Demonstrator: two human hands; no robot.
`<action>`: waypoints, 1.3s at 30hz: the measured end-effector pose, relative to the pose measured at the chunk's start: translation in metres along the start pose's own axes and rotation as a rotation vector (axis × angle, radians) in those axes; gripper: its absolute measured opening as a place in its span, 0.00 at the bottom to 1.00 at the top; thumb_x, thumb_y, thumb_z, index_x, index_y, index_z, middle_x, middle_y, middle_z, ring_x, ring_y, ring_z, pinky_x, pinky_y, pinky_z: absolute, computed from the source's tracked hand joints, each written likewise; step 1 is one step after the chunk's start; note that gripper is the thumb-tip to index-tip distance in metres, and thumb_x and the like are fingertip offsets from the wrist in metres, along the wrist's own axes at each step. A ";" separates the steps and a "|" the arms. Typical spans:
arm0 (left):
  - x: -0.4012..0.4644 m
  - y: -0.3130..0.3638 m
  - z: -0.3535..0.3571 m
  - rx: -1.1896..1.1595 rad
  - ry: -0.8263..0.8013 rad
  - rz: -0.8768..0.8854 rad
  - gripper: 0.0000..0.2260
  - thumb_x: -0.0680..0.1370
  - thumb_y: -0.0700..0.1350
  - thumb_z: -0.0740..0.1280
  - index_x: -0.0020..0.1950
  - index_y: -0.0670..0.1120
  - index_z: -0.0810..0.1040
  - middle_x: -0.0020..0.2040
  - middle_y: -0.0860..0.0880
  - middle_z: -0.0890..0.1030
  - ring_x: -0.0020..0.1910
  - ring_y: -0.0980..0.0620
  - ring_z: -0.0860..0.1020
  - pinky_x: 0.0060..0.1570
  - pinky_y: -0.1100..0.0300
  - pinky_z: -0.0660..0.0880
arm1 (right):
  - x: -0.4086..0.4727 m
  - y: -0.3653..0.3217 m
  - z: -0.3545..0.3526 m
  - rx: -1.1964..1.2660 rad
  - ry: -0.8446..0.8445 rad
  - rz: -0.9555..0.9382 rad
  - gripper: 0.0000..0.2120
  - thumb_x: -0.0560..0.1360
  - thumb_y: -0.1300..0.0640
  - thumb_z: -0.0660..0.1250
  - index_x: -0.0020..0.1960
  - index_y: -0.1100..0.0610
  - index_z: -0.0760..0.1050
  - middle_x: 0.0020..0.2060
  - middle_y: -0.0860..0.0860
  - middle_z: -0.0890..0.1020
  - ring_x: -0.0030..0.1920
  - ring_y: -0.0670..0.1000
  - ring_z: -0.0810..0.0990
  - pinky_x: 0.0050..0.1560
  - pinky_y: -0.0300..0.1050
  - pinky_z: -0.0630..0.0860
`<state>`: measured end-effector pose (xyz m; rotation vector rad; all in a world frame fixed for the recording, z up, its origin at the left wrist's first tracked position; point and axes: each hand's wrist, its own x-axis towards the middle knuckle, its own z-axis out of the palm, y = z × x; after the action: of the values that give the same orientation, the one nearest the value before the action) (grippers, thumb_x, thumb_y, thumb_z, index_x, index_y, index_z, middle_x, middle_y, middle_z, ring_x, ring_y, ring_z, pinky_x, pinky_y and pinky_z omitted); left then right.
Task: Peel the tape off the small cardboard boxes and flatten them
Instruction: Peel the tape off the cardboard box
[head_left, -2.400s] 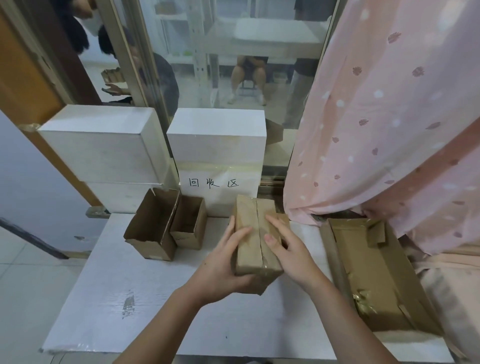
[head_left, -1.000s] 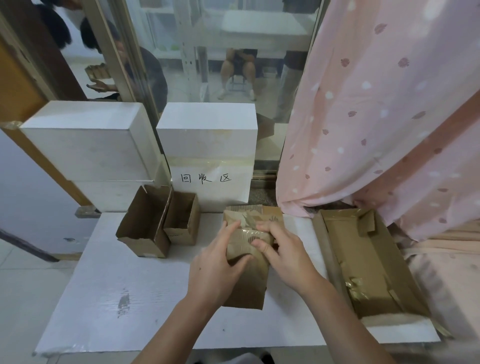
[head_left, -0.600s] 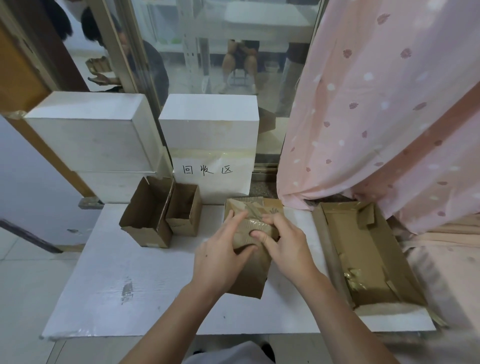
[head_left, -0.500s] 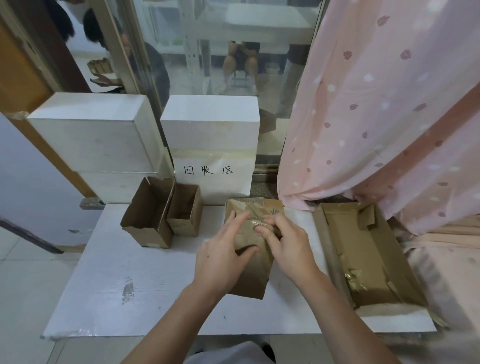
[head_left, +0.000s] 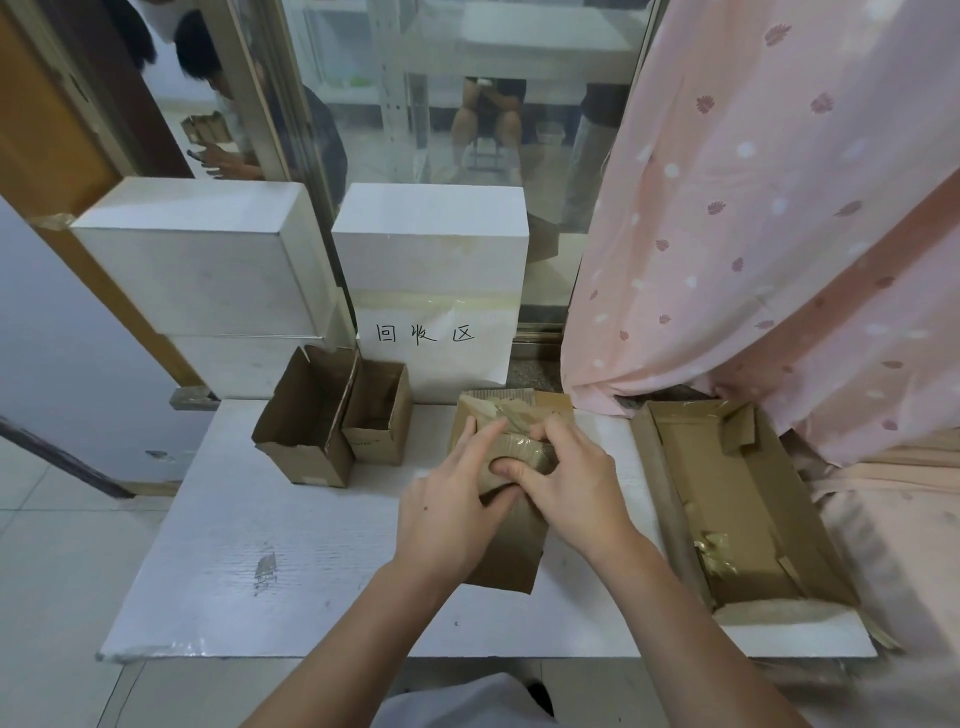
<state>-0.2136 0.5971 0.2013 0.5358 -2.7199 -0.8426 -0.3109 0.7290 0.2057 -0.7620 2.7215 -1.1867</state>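
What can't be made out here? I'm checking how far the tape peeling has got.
Head view only:
- The tape on the held cardboard box: the right hand and left hand cover its middle, so the peeled length is unclear.
- The right hand's grip: its fingertips curl out of sight.
- The box's underside faces away.
- The small open box: label print too small.

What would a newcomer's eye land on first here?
Dead centre: the left hand and right hand working at glossy tape on a small cardboard box on the white table. Next, the pink curtain at right, hanging above a large open carton.
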 end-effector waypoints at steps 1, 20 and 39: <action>-0.001 -0.001 0.000 0.009 -0.002 0.007 0.32 0.78 0.64 0.69 0.79 0.68 0.59 0.82 0.59 0.61 0.68 0.53 0.77 0.56 0.58 0.73 | -0.001 0.001 0.002 0.003 0.007 -0.022 0.22 0.69 0.38 0.76 0.48 0.53 0.73 0.45 0.45 0.79 0.45 0.49 0.77 0.48 0.51 0.75; -0.005 -0.007 0.003 0.102 0.089 0.035 0.50 0.69 0.67 0.72 0.81 0.60 0.45 0.84 0.52 0.56 0.74 0.52 0.71 0.62 0.53 0.71 | -0.006 -0.008 0.008 0.162 -0.044 -0.059 0.25 0.77 0.30 0.56 0.52 0.49 0.78 0.54 0.42 0.83 0.54 0.44 0.79 0.56 0.50 0.76; -0.003 -0.009 0.005 0.053 0.101 0.020 0.46 0.65 0.63 0.70 0.79 0.48 0.59 0.78 0.49 0.64 0.69 0.48 0.74 0.57 0.50 0.76 | -0.004 -0.011 0.015 -0.007 0.175 -0.465 0.06 0.79 0.57 0.70 0.54 0.53 0.85 0.40 0.46 0.74 0.43 0.50 0.73 0.43 0.46 0.74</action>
<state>-0.2099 0.5944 0.1913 0.5459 -2.6575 -0.7198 -0.2989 0.7145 0.2027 -1.4118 2.7697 -1.3798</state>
